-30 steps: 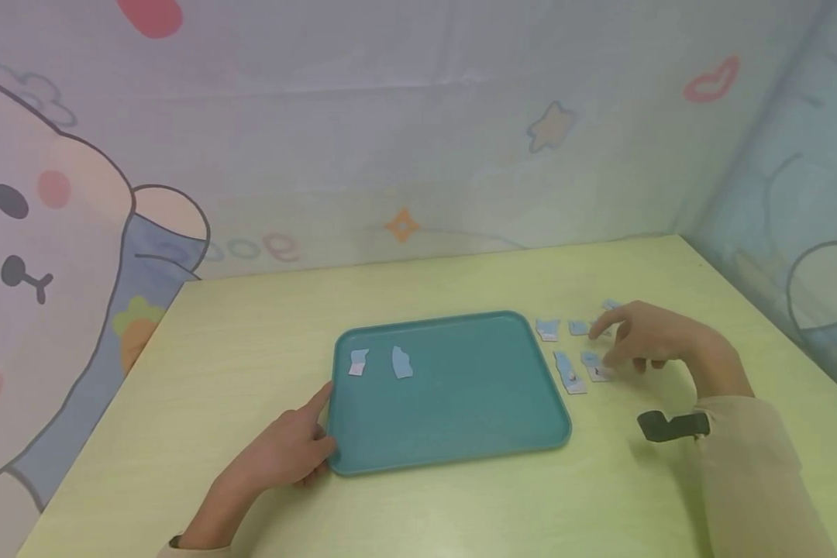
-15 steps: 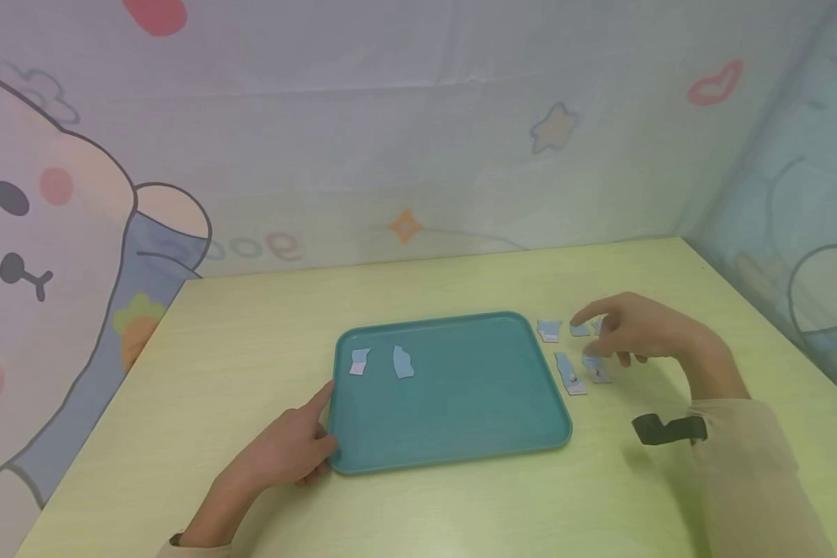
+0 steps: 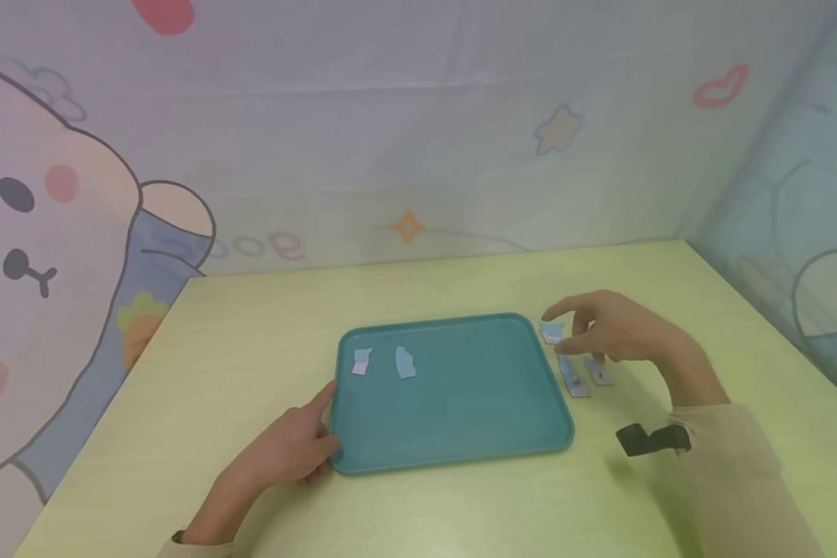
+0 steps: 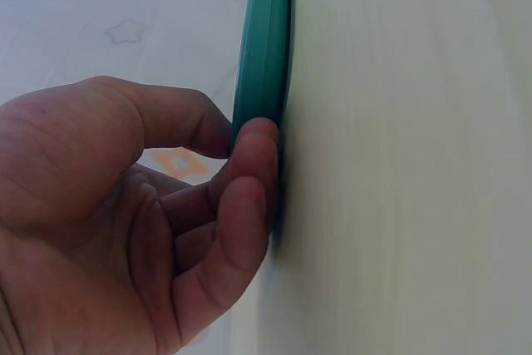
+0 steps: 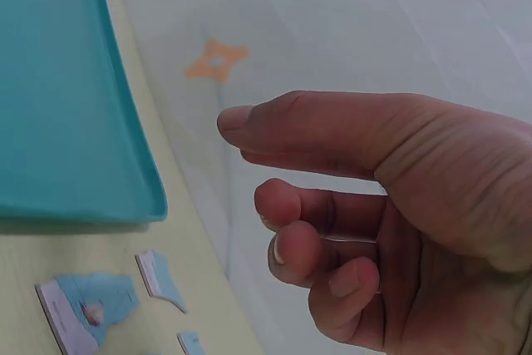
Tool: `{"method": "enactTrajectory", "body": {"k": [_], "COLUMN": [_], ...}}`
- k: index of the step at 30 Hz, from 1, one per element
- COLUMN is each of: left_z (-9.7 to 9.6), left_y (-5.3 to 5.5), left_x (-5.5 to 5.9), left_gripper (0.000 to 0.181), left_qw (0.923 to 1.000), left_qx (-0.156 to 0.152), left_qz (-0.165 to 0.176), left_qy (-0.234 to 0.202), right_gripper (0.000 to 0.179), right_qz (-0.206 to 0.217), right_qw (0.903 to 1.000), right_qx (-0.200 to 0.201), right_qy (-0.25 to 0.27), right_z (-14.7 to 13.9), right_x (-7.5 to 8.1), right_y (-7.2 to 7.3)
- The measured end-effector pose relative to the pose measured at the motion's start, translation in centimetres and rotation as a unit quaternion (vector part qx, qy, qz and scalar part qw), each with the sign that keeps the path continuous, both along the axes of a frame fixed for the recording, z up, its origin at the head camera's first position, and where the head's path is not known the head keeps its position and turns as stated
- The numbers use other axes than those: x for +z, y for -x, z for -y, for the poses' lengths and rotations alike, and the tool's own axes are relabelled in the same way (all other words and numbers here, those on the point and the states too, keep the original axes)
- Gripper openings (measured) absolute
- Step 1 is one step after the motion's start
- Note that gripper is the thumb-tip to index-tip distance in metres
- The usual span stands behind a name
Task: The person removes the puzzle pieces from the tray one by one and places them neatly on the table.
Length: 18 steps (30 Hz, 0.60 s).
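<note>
My left hand (image 3: 286, 448) pinches the left rim of a teal tray (image 3: 453, 418). In the left wrist view, the thumb lies on one side of the tray edge (image 4: 264, 47) and curled fingers on the other. Two light-blue puzzle pieces lie apart on the tray: a small one with a pinkish end (image 3: 362, 361) and a taller one (image 3: 404, 363). My right hand (image 3: 621, 329) hovers right of the tray, thumb and index finger apart, holding nothing. Near its fingertips is a puzzle piece (image 3: 552, 333); below lie a long piece (image 3: 572, 380) and another (image 3: 600, 372), partly covered by the hand.
The pale yellow table (image 3: 418, 511) reaches back to a printed cloth wall (image 3: 363, 139). Another cloth (image 3: 816, 201) stands at the right side. In the right wrist view, several pieces, such as a blue and pinkish one (image 5: 104, 301), lie by the tray corner.
My right hand has moved left over the loose pieces, toward the tray's right edge, and now covers pieces that showed before. The left hand keeps its place on the tray.
</note>
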<state>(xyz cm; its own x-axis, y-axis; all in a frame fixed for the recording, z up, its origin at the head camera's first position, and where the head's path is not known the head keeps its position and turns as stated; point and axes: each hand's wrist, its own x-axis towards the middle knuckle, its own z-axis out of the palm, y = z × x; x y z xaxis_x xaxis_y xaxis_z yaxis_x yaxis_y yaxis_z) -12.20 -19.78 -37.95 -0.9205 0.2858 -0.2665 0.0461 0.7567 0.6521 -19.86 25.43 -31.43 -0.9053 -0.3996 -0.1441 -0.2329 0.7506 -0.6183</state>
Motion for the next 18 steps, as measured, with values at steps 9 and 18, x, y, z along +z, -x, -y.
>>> {"method": "enactTrajectory", "body": {"k": [9, 18], "left_z": [0.0, -0.1], "left_y": [0.0, 0.0], "left_x": [-0.1, 0.0], "left_gripper": [0.083, 0.083], "left_qw": [0.9999, 0.9999], "left_qx": [0.006, 0.009], "left_qz": [0.004, 0.005], "left_qy": [0.007, 0.01], "right_gripper": [0.047, 0.044], "right_qz": [-0.014, -0.018], "right_qw": [0.9998, 0.9989], "right_qx": [0.016, 0.043], "right_qy": [0.0, 0.007], "right_z": [2.8, 5.3], "right_x": [-0.1, -0.4], "right_y": [0.3, 0.6]}}
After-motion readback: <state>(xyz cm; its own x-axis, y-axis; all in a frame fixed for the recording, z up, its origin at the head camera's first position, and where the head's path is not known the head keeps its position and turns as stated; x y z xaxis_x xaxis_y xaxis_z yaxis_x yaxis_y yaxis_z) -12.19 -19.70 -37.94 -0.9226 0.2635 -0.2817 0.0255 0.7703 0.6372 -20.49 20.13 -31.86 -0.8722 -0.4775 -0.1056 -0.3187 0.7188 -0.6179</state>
